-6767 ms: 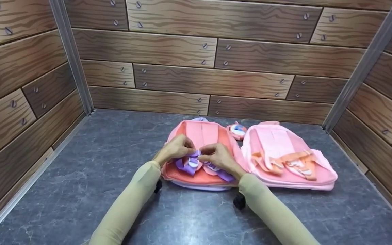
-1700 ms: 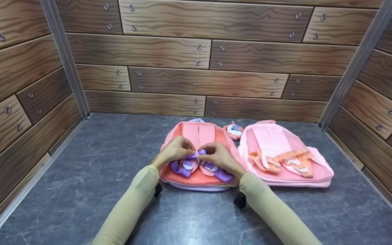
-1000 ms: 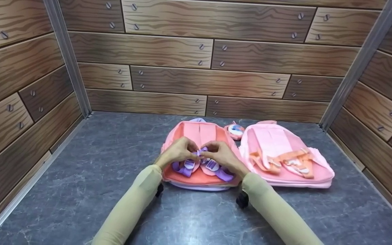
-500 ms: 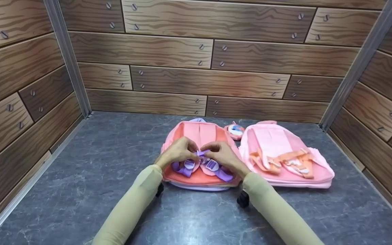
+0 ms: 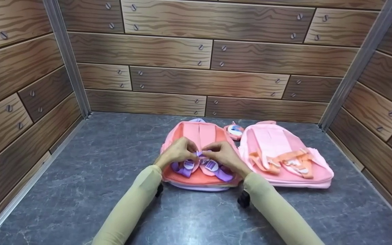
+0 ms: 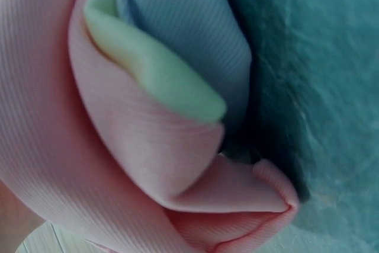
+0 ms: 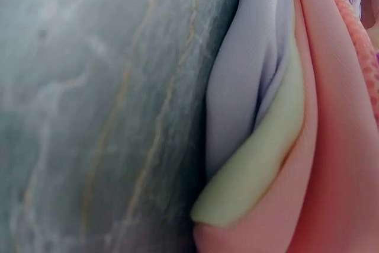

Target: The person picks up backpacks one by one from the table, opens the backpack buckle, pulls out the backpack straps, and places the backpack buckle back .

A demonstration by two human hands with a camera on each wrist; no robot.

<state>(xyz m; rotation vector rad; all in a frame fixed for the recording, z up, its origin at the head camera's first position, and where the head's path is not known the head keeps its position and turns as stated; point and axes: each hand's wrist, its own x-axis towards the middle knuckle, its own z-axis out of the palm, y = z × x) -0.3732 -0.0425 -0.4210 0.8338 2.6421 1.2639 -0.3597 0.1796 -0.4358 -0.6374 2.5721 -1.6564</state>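
Observation:
A coral backpack lies back-side up on the table in the head view. Over its lower part my left hand and right hand meet fingertip to fingertip. Both pinch a short purple strap, with a small pale piece between them whose kind is too small to tell. Below the hands lie two purple shoulder-strap ends with white adjuster buckles. The wrist views look at the backpack's folded side, with pink fabric, pale green trim and lilac fabric; only slivers of the hands show there.
To the right lies a pink backpack, touching the coral one, its orange straps bundled on top. A small round pouch sits between their upper ends. Wood-patterned walls enclose the dark grey table.
Both hands stay over the coral backpack's purple strap and shift only slightly. The right fingers have worked along the strap, and less of it shows between the hands than before. Both backpacks keep their places.

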